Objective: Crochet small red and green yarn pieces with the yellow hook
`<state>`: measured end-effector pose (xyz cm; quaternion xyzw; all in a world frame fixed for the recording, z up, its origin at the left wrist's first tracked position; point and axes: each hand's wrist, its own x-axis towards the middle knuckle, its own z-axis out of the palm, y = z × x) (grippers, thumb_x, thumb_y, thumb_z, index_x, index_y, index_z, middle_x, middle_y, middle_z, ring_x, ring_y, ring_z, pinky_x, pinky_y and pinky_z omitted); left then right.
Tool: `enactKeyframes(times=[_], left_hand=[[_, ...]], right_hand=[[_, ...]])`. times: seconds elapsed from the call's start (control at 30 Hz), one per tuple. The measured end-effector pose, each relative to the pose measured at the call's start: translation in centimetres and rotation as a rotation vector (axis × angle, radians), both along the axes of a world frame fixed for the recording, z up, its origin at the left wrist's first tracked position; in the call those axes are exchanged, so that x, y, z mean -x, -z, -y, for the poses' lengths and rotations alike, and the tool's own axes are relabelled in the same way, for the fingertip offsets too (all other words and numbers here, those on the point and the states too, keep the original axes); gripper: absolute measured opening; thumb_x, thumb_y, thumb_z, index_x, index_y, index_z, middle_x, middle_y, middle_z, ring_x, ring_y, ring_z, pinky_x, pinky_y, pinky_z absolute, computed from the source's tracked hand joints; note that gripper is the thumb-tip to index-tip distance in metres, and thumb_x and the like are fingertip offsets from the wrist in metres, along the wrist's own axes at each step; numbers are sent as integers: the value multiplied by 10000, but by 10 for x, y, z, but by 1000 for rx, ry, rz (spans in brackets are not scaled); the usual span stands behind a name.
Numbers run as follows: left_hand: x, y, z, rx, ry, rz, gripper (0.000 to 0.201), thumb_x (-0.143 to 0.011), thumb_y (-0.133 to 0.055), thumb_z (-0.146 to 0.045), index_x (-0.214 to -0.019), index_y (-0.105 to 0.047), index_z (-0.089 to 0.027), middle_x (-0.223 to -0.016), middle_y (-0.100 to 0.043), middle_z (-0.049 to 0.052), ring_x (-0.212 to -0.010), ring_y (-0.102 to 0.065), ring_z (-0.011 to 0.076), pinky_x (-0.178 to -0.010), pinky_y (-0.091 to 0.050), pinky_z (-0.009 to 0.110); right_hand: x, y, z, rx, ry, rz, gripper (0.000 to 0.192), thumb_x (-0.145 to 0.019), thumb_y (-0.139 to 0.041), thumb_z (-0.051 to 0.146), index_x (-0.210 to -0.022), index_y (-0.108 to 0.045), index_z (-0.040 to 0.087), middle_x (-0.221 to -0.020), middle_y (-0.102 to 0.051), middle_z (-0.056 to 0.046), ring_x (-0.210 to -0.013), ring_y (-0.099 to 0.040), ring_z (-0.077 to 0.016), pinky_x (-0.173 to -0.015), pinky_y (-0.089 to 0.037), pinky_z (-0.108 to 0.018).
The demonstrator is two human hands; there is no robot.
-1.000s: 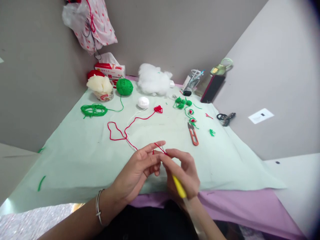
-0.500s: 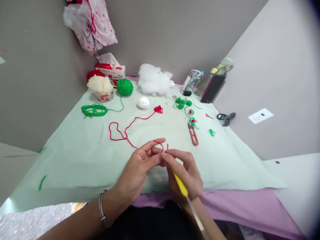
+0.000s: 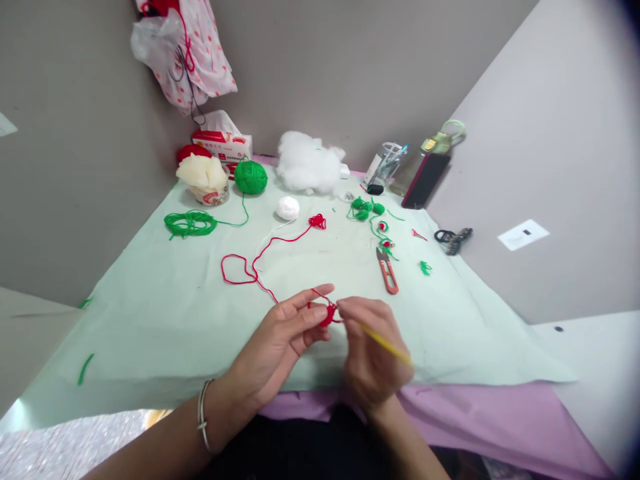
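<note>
Two hands at work: left hand (image 3: 280,340) pinching small red crochet piece (image 3: 326,313), right hand (image 3: 370,347) pinching yellow crochet hook (image 3: 385,343); keep red yarn (image 3: 260,257) taut.

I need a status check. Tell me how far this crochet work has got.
Done: small green and red pieces lie near the snips. In hand: left hand pinches a tiny red piece; right hand works the yellow hook. Left: that piece is barely started; red yarn trails loose.

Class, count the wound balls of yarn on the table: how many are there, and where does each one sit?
2. The green ball sits at the back beside the cup; the small white ball lies nearer the middle. Others may be hidden behind the clutter.
</note>
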<state>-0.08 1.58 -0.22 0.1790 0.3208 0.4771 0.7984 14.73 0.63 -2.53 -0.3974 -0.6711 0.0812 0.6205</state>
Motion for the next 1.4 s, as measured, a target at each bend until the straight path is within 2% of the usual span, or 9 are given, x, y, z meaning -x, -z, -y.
enactKeyframes(times=[0.13,0.23,0.43,0.73,0.87,0.97,1.07,1.23,1.4], left_hand=[[6,-6,-3,-36,-14,-2,349,-802,-901,-223,-1143,-841,-173,-763,-650,-25,-701,-601,76,-718,-521,192],[5,-8,0,-134,-63,-85,325,-816,-888,-216,-1137,-836,-210,-783,-659,-33,-722,-610,84,-748,-510,209],[1,-5,5,-196,-82,-162,367,-820,-882,-205,-1180,-814,-230,-801,-663,-34,-785,-612,101,-816,-493,237],[0,-2,5,-226,-84,-195,414,-834,-873,-206,-1237,-783,-239,-842,-667,-28,-814,-606,110,-822,-498,249],[-2,1,6,-261,-79,-214,464,-833,-870,-163,-1272,-751,-253,-847,-686,-42,-854,-641,107,-867,-511,246],[-2,-1,6,-265,-46,-224,457,-851,-867,-199,-1286,-730,-224,-795,-686,-47,-771,-635,103,-791,-519,244],[1,-5,4,-225,-27,-175,447,-850,-876,-239,-1270,-728,-207,-798,-687,-46,-716,-638,99,-748,-517,251],[5,-8,1,-130,-55,-110,452,-784,-903,-170,-1213,-770,-211,-894,-702,-29,-797,-648,96,-828,-505,241],[4,-8,1,-165,-73,-174,389,-851,-847,-215,-1229,-758,-203,-874,-696,-14,-839,-661,128,-872,-494,273]], right_hand=[[-5,-12,-3,244,-171,-460,209,-1048,-589,205,-1015,-789,258,-867,-709,-23,-672,-636,-137,-627,-554,-297],[-4,-14,-5,365,-270,-582,159,-1031,-649,265,-985,-801,257,-879,-707,-16,-680,-647,-119,-649,-550,-279],[-1,-3,-5,436,-260,-610,133,-1019,-683,294,-992,-811,266,-924,-730,-11,-720,-671,-111,-699,-558,-274],[-4,-6,-7,434,-291,-615,143,-1023,-676,302,-991,-814,276,-908,-739,-1,-688,-662,-100,-687,-557,-256],[-1,-8,-2,346,-239,-357,171,-1021,-654,214,-1015,-814,276,-926,-770,-25,-832,-710,-164,-750,-591,-311],[0,-8,2,214,-149,-231,228,-1007,-642,140,-1054,-817,278,-955,-805,-39,-914,-735,-198,-788,-612,-349],[-1,-5,1,260,-129,-324,205,-1010,-648,160,-1051,-813,274,-942,-804,-36,-855,-736,-189,-743,-613,-337],[-4,-4,-6,390,-274,-549,154,-1026,-657,246,-998,-809,253,-919,-789,-30,-756,-716,-141,-706,-599,-282],[-4,-7,-5,363,-327,-525,176,-1045,-625,245,-1010,-798,254,-910,-774,-26,-749,-699,-141,-700,-587,-287]])
